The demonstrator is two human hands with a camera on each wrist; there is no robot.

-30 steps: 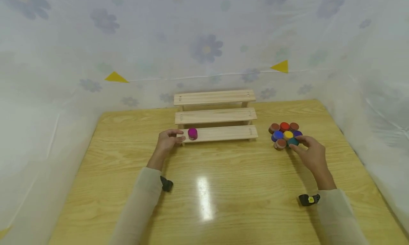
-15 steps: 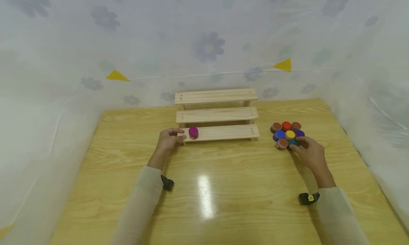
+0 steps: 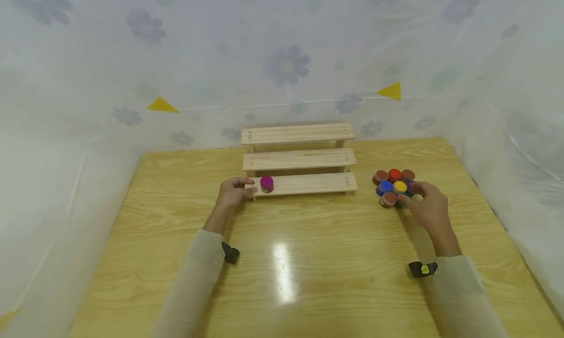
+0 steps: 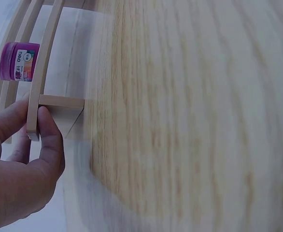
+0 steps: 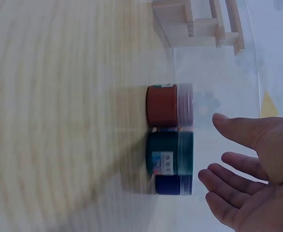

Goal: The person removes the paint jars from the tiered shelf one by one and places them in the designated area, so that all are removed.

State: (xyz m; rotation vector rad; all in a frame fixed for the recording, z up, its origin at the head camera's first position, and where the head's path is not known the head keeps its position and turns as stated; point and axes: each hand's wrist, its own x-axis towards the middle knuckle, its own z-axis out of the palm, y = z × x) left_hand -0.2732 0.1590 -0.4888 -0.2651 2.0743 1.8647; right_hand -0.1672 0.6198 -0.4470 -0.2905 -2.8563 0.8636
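At the left end of the three-step wooden rack [image 3: 308, 183], my left hand [image 3: 231, 193] pinches the lowest board between thumb and fingers. Close to those fingers a magenta paint jar [image 4: 20, 62] stands on that same board. Over on the right, my right hand [image 3: 429, 208] hovers with fingers apart above a cluster of paint jars. In the right wrist view its fingertips [image 5: 219, 117] are a short way off the lids, with nothing held. Nearest it are a dark green jar [image 5: 169, 153], a brown jar [image 5: 162, 106] and a dark blue jar [image 5: 173, 185].
Grouped on the wooden table [image 3: 246, 279] with those jars are a yellow-lidded jar [image 3: 400, 186], a red one [image 3: 395, 174], a blue one [image 3: 385, 187] and further brown ones. A flower-patterned sheet [image 3: 211, 59] hangs behind the rack and along both sides.
My right hand has come off the dark green jar, its fingers spreading and shifting slightly over the cluster. The left hand keeps its hold on the rack's lowest board.
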